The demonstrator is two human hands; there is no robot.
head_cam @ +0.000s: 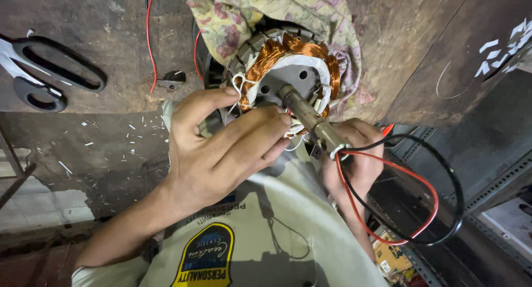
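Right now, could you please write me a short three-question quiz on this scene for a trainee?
1. True or false: the scissors lie apart from both hands.
2. Which hand pinches the white threads at the copper coil: A left hand, B right hand?
3. What two colours are the wires looping from the shaft?

Key: 1 true. 2 A. 3 red and black.

Black-handled scissors [41, 70] lie open on the worn brown bench [100, 21] at the far left, with a thin red wire [148, 37] running down the bench beside them. White scraps [501, 54] sit on the dark board at the upper right, and small white clippings [111, 134] litter the grey floor below the bench
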